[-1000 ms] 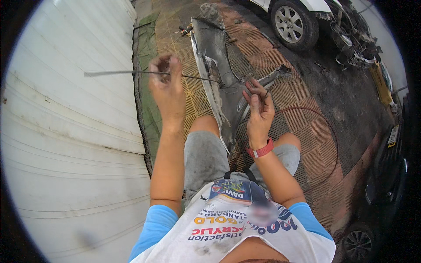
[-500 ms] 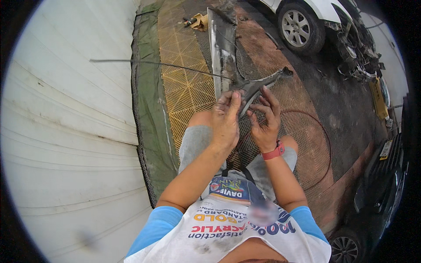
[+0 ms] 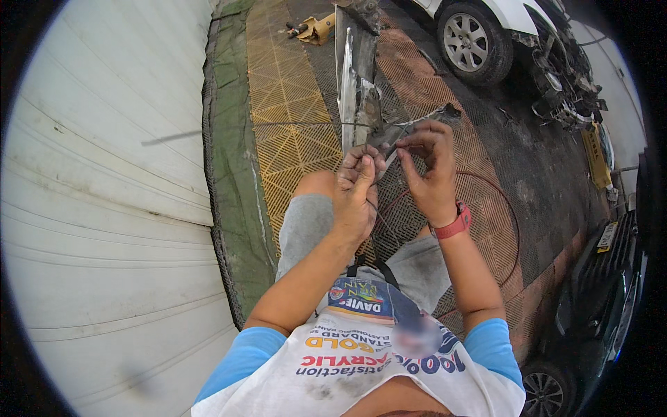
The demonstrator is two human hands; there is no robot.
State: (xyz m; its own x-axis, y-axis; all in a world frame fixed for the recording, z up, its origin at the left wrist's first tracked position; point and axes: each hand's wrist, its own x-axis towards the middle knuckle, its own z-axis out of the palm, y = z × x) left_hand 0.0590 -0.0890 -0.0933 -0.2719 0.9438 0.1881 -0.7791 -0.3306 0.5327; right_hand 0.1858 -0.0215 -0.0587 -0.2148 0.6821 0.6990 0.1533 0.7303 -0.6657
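Note:
A long battered car body panel [image 3: 349, 76], dark with a pale metallic edge, stretches away from me, its near end between my hands. From it a dark arm-like piece [image 3: 420, 124] branches to the right. My left hand [image 3: 356, 191] is closed on the near end, thumb on top. Close beside it, my right hand [image 3: 432, 170] is bent in a pinch at the panel's edge; what lies between its fingertips is too small to make out. A thin dark rod [image 3: 278, 124] sticks out leftward from near the joint; its end there is hard to see.
A white car's wheel [image 3: 467, 43] stands at the far right beside exposed front parts [image 3: 561, 94]. A dark car [image 3: 590, 292] is at the right. A thin red hose [image 3: 516, 229] curves over the floor mats. Brown cardboard [image 3: 318, 30] lies far off; a pale sheet wall [image 3: 104, 194] rises left.
My right hand has risen and turned over, its fingertips now curled near the panel's edge. The rod's outer end has swung nearer to me. The panel has shifted slightly.

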